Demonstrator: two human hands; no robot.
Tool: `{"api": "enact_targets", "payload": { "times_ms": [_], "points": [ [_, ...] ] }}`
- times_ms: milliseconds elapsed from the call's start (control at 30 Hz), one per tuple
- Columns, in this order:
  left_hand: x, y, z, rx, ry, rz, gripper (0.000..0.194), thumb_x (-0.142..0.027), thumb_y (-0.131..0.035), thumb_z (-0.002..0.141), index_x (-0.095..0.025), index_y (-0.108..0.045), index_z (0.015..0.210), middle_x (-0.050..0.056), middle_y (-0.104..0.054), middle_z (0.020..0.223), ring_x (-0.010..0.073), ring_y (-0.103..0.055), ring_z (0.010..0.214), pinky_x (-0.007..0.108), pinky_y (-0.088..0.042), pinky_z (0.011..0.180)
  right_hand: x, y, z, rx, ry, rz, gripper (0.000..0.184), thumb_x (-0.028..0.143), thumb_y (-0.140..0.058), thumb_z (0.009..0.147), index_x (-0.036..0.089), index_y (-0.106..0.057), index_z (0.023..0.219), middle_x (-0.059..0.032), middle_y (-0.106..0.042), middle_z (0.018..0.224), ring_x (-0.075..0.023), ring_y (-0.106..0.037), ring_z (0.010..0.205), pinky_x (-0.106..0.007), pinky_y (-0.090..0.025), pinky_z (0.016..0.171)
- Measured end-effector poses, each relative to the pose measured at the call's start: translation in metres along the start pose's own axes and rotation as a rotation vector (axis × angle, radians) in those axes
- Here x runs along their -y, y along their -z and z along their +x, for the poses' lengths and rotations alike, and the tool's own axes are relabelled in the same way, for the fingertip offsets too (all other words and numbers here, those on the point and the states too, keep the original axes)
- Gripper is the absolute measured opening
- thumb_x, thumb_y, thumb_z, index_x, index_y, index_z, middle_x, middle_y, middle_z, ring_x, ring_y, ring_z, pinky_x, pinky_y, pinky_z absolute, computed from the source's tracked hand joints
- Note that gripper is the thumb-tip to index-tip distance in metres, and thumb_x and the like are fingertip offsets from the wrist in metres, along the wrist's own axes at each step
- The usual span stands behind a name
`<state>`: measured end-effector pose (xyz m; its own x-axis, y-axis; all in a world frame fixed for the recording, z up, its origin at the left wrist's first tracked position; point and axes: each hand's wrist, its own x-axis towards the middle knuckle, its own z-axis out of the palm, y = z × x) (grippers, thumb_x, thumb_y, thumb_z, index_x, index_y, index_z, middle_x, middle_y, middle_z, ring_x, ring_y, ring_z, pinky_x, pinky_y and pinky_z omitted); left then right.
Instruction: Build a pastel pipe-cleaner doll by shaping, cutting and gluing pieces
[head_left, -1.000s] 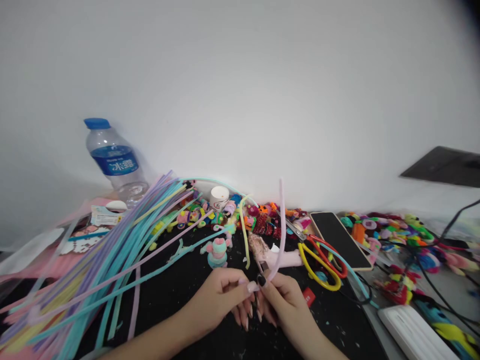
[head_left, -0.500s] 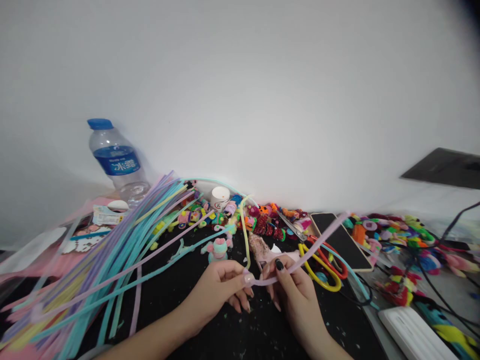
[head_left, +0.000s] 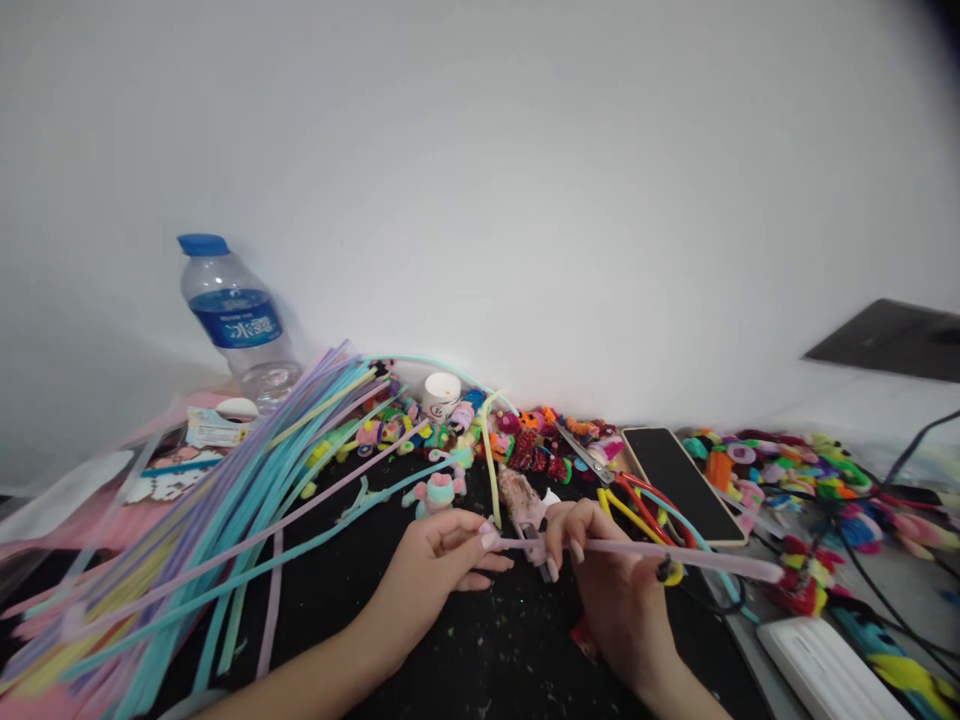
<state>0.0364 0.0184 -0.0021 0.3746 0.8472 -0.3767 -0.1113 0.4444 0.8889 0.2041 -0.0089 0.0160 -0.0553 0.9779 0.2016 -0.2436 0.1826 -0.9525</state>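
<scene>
A pale pink pipe cleaner (head_left: pixel 705 560) stretches sideways between my hands, nearly level. My left hand (head_left: pixel 431 565) pinches its left end between thumb and fingertips. The fingers of my right hand (head_left: pixel 615 590) curl over it farther along, the thumb set apart to the right, and its free end extends past that hand. Just behind my hands stand a bent yellow pipe cleaner (head_left: pixel 491 465) and a small pink and mint fuzzy figure (head_left: pixel 437 492). Scissors (head_left: pixel 589 455) with red and yellow handles lie behind my right hand, which partly covers them.
A big bundle of pastel pipe cleaners (head_left: pixel 247 500) fills the left side. A water bottle (head_left: pixel 240 325) leans by the wall. Colourful fuzzy figures (head_left: pixel 532 455) line the back, near a white cup (head_left: pixel 441 397). To the right are a phone (head_left: pixel 686 485), a white box-like device (head_left: pixel 832 665) and cables.
My right hand has turned, its thumb moving right and away from the fingers. The pipe cleaner's free end has swung down from upright-slanting to nearly level. My left hand keeps its pinch.
</scene>
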Motion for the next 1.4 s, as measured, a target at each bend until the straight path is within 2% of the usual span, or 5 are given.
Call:
{"api": "enact_targets", "payload": {
  "times_ms": [400,567,800,1000,1400],
  "points": [
    [0.001,-0.001,0.001,-0.053,-0.015,0.009,0.024,-0.030,-0.065,0.069,-0.014,-0.062,0.087,0.002,-0.070,0.067,0.0193,-0.068,0.070,0.027,-0.050,0.063,-0.012,0.005,-0.004,0.032,-0.090,0.088,0.055,0.073,-0.057,0.055,0.025,-0.045,0.080,0.0120,-0.025,0.042,-0.0108,-0.031,0.042,-0.028,-0.032,0.057],
    [0.003,0.000,0.001,-0.045,-0.038,0.000,0.025,-0.028,-0.066,0.067,-0.015,-0.063,0.088,0.002,-0.070,0.065,0.0199,-0.069,0.068,0.027,-0.051,0.062,-0.005,0.002,-0.001,0.033,-0.171,0.074,0.072,0.087,-0.027,0.056,0.022,-0.051,0.074,0.0077,-0.027,0.050,-0.0105,-0.023,0.045,-0.027,-0.028,0.050],
    [0.006,0.002,0.002,0.024,-0.028,-0.033,0.032,-0.026,-0.068,0.067,-0.014,-0.066,0.097,0.007,-0.073,0.090,0.0226,-0.066,0.087,0.031,-0.051,0.075,-0.002,0.008,-0.005,0.042,-0.033,-0.351,0.049,0.053,-0.037,0.085,0.020,-0.039,0.049,0.0018,-0.035,0.055,-0.0148,-0.035,0.056,-0.028,-0.028,0.055],
    [0.003,0.001,0.000,0.023,-0.033,-0.009,0.033,-0.019,-0.064,0.067,-0.015,-0.066,0.100,0.007,-0.073,0.093,0.0227,-0.066,0.089,0.031,-0.052,0.073,-0.001,0.008,-0.004,-0.028,0.101,-0.660,0.037,0.036,-0.042,0.087,0.020,-0.036,0.055,0.0033,-0.035,0.057,-0.0134,-0.033,0.055,-0.027,-0.025,0.052],
    [0.002,0.001,0.000,-0.020,-0.001,-0.015,0.030,-0.023,-0.064,0.069,-0.014,-0.063,0.098,0.008,-0.073,0.088,0.0221,-0.068,0.085,0.029,-0.051,0.070,0.001,0.004,-0.009,-0.006,0.187,-0.715,0.036,0.017,-0.044,0.084,0.021,-0.020,0.057,0.0038,-0.031,0.057,-0.0123,-0.032,0.054,-0.027,-0.023,0.051]
  ]
}}
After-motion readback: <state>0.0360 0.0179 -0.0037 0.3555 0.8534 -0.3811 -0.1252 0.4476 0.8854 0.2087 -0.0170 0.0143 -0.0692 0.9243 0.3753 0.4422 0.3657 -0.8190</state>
